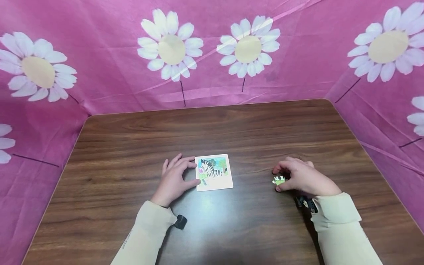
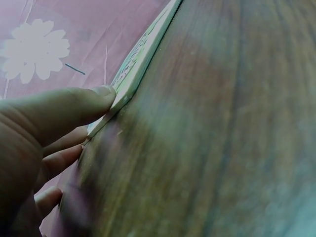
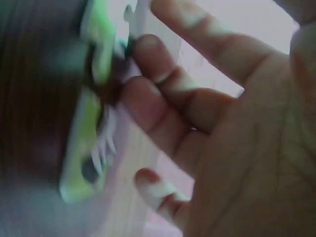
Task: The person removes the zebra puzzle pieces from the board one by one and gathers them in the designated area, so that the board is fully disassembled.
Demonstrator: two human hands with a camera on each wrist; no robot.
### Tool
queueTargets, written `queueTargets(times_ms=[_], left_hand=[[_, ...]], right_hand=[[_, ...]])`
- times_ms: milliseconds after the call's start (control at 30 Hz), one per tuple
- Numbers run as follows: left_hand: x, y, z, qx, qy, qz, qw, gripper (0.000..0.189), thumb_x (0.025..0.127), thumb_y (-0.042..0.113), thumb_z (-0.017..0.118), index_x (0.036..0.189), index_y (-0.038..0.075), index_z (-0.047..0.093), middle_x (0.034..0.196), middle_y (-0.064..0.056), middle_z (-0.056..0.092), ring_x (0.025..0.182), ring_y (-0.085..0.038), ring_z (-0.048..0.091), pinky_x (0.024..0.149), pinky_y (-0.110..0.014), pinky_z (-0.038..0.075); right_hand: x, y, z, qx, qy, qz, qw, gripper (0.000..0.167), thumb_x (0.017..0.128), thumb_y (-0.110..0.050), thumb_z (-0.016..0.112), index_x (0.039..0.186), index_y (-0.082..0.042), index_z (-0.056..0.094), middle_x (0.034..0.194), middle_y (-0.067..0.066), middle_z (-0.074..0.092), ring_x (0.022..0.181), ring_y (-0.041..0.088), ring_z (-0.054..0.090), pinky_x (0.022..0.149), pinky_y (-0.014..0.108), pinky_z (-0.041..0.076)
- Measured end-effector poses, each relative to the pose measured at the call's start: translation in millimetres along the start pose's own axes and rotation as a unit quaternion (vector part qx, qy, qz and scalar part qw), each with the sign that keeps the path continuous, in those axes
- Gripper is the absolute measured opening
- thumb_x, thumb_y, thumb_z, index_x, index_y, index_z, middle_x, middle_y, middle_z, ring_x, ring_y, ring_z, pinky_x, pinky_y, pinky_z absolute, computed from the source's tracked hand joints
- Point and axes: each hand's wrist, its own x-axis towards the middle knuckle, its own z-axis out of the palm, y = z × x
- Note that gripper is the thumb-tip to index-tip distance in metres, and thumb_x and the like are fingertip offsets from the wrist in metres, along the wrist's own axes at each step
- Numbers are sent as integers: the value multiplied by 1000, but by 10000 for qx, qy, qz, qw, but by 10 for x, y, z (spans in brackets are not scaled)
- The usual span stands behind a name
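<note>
A square puzzle board (image 1: pixel 215 183) with a zebra picture lies on the wooden table; its lower right part is plain white. My left hand (image 1: pixel 174 180) rests at the board's left side, with extended fingers and thumb touching the edge. In the left wrist view the thumb (image 2: pixel 74 104) lies against the board's rim (image 2: pixel 133 81). My right hand (image 1: pixel 303 177) is over a small green, black and white puzzle piece (image 1: pixel 279 180), thumb and index finger on either side of it. The right wrist view, blurred, shows a second puzzle piece (image 3: pixel 81 148) under the fingers; whether any piece is pinched is unclear.
The brown wooden table (image 1: pixel 205 136) has a back edge and two side edges in view. A pink cloth (image 1: pixel 112 55) printed with white daisies hangs behind it and along both sides.
</note>
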Motion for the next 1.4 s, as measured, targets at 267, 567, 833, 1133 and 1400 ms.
queueTargets(times_ms=[267, 567, 833, 1133, 1400], left_hand=[[25, 25, -75, -26, -133, -27, 9999, 44, 75, 29, 88, 114, 18, 70, 145, 5, 56, 148, -30, 30, 117, -63, 0], [26, 44, -149, -77, -216, -99, 9997, 44, 76, 30, 87, 114, 19, 70, 146, 4, 55, 148, -30, 29, 118, -63, 0], [23, 66, -182, -93, -261, -78, 9996, 45, 76, 30, 87, 116, 18, 69, 146, 4, 55, 148, -31, 29, 117, -64, 1], [-45, 72, -181, -92, -260, -174, 9995, 44, 75, 30, 88, 115, 20, 70, 145, 6, 56, 148, -30, 29, 117, -63, 1], [-23, 117, -198, -165, -258, -190, 9994, 43, 75, 30, 88, 114, 20, 70, 145, 5, 56, 148, -30, 30, 117, -63, 1]], right_hand=[[-23, 2, -94, -412, -176, 340, 9984, 42, 53, -32, 91, 85, -28, 64, 92, -4, 57, 89, 25, 52, 73, 52, 24], [-8, -108, -135, -601, -167, 257, 9977, 34, 53, -27, 86, 78, -26, 62, 83, -8, 53, 81, 20, 53, 68, 45, 27], [91, -422, -38, -381, -259, -94, 9989, 35, 57, -11, 79, 79, -23, 55, 74, -11, 52, 71, 11, 48, 69, 39, 25], [168, -694, 167, 165, -223, -490, 9984, 31, 67, -3, 77, 88, -18, 59, 74, -10, 53, 67, 6, 48, 67, 30, 40], [221, -857, 292, 226, 53, -772, 9967, 23, 72, -8, 78, 91, -15, 68, 74, -11, 58, 66, 3, 51, 60, 24, 46]])
